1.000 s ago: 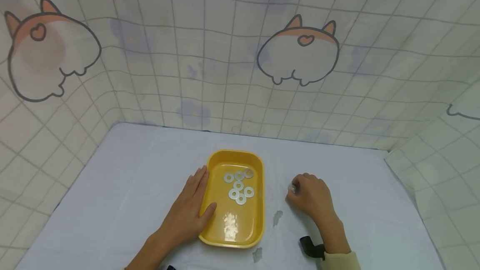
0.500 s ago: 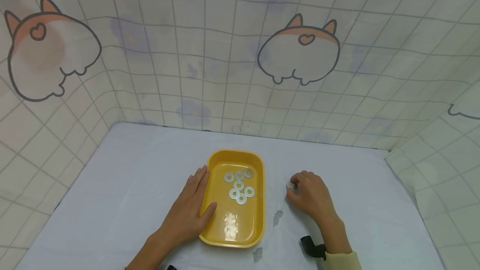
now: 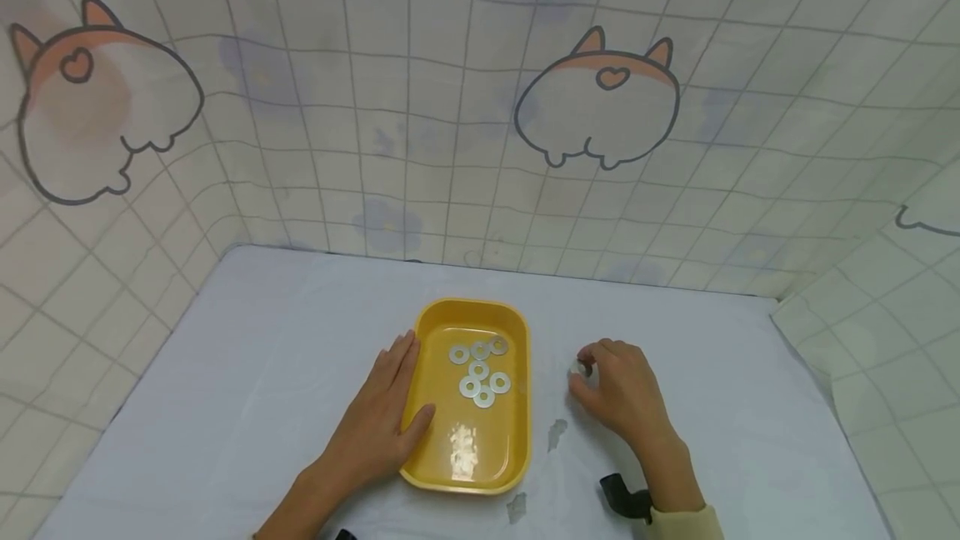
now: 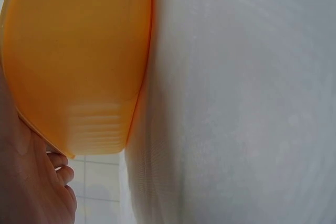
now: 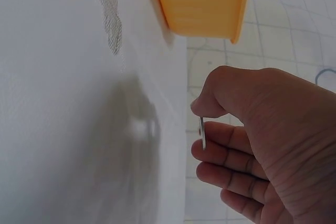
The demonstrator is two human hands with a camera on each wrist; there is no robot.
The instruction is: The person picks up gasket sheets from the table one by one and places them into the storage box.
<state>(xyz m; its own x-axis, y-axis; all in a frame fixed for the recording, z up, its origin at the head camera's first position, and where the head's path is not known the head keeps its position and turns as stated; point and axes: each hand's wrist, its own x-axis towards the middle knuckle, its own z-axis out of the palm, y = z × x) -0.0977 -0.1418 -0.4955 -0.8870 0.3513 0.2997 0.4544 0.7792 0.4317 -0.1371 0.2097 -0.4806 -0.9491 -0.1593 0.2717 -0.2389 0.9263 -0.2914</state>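
A yellow tray [image 3: 465, 448] stands on the white table, with several flat metal washers [image 3: 478, 370] lying in its far half. My left hand [image 3: 378, 415] rests along the tray's left rim, fingers straight and thumb over the edge. In the left wrist view the tray's outer wall [image 4: 79, 61] fills the upper left beside the palm. To the right of the tray, my right hand [image 3: 622, 386] pinches one washer [image 5: 202, 132] between thumb and fingers. The right wrist view shows that washer edge-on, held above the table surface.
Two grey patches [image 3: 557, 434] mark the white tabletop [image 3: 300, 315] right of the tray and near its front corner. A black curved strap piece [image 3: 624, 498] sits at the right wrist. A tile-patterned curtain [image 3: 450, 107] hangs behind the table and at both sides.
My right hand, with the washer pinched in it, has drifted slightly left and away from me. The left hand and the tray have barely shifted.
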